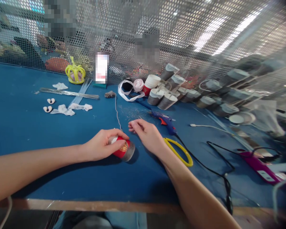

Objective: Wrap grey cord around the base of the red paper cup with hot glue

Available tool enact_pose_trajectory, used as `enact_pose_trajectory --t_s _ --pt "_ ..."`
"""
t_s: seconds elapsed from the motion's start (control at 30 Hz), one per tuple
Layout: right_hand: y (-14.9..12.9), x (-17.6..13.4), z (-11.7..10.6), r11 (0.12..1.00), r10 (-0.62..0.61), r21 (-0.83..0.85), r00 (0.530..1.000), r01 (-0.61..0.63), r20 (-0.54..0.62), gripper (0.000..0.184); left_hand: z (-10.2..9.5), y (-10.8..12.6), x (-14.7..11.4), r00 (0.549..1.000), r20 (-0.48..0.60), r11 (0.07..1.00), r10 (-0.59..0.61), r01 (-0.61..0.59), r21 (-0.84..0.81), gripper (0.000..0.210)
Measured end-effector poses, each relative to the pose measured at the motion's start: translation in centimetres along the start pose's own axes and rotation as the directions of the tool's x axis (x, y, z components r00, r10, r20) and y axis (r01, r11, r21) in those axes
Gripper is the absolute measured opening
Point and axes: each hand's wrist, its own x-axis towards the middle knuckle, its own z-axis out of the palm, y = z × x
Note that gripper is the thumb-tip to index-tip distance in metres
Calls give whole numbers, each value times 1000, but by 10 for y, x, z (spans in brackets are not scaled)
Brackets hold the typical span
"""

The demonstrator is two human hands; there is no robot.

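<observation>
My left hand (pixel 104 145) is wrapped round a red and white paper cup (pixel 121 154) lying on its side, its right end covered in grey yarn. From a small grey yarn ball (pixel 110 94), a strand of yarn (pixel 117 111) runs down to the cup, passing behind my left fingers. Just to the right, my right hand (pixel 146 133) hovers apart from the cup with its fingers curled and pressed together. Whatever is between those fingertips, if anything, is too small to make out. A blue glue gun (pixel 165 121) with a red trigger lies beyond my right wrist.
A yellow ring (pixel 180 152) lies beside my right forearm. Black cable runs to a purple power strip (pixel 259 167). Several grey-wrapped cups (pixel 168 101) stand at back right. Metal wires (pixel 69 93), white cloth scraps (pixel 64 109), a yellow crown-shaped piece (pixel 75 71) and a phone (pixel 101 68) sit back left.
</observation>
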Motion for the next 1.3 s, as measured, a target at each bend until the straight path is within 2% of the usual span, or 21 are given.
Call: enact_pose_trajectory --t_s 0.1,0.23,0.33,0.4,0.43,0.5,0.6,0.73,0.87,0.97,1.07,1.2,1.3 --pt "-2 4 -19 998 -18 -57 984 7 -178 21 0 1 0 1000 -26 999 -14 15 37 22" --pt "-14 8 -64 991 -46 -133 921 -6 -386 16 -2 3 0 998 -53 996 -30 34 78 24" --pt "-13 12 -103 963 -45 -248 851 -102 -523 24 -3 3 0 995 -97 991 -6 19 136 23" --pt "-2 18 -122 921 -16 -332 834 -202 -552 17 -4 2 0 991 -129 985 32 -9 172 22" --pt "5 20 -128 891 21 -374 849 -255 -528 11 -4 1 0 989 -141 981 50 -23 192 22" --pt "23 25 -132 828 117 -443 879 -343 -463 12 -5 1 -1 987 -143 970 77 -41 238 22" --pt "49 31 -123 772 241 -491 901 -403 -361 27 -5 -1 -1 990 -104 956 90 -56 289 21" --pt "63 38 -108 762 316 -468 887 -448 -335 27 -5 -2 -2 992 -63 950 106 -83 302 21" --pt "48 36 -106 814 349 -338 864 -471 -362 30 -8 -3 0 980 -45 928 192 -166 334 21" --pt "25 25 -106 904 316 -183 893 -386 -321 22 -11 -4 2 967 -52 898 249 -210 387 21" --pt "2 8 -98 945 307 -51 930 -323 -202 15 -12 -5 4 965 -60 890 254 -208 407 21" --pt "-17 -14 -80 964 264 22 964 -264 14 26 -14 -6 4 972 -59 899 226 -185 397 21" --pt "-21 -28 -72 978 204 -3 964 -206 168 29 -14 -4 4 971 -68 895 231 -185 406 20"
